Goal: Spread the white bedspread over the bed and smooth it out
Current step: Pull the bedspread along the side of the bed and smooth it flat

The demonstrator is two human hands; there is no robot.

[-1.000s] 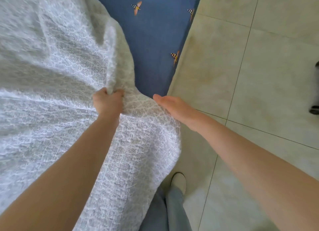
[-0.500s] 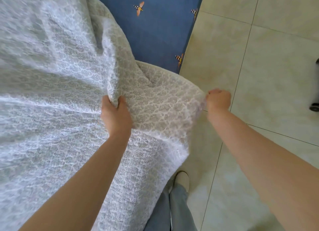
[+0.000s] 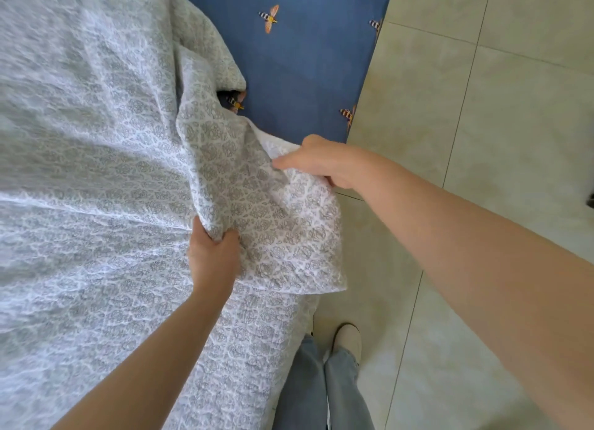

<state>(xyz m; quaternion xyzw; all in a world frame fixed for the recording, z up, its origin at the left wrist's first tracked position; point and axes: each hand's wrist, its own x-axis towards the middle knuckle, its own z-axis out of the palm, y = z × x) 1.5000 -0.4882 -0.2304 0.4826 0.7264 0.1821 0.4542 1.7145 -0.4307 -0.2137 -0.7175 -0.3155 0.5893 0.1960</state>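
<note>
I see one white bedspread (image 3: 96,172) covering most of the bed (image 3: 305,76) | left hand (image 3: 212,259) grips a fold | right hand (image 3: 324,163) seemingly pinches its turned-back corner | two hands, four bee prints visible

- You have one white bedspread (image 3: 96,172) in front of you.
- You have one blue sheet (image 3: 305,76) showing on the bed.
- You can count four bee prints on that sheet, the clearest being the top bee (image 3: 270,17); two sit at the edge and one is half hidden.
- You show two hands: left hand (image 3: 213,259), right hand (image 3: 324,161).
- You show one shoe (image 3: 347,339) and two trouser legs (image 3: 321,391).
</note>
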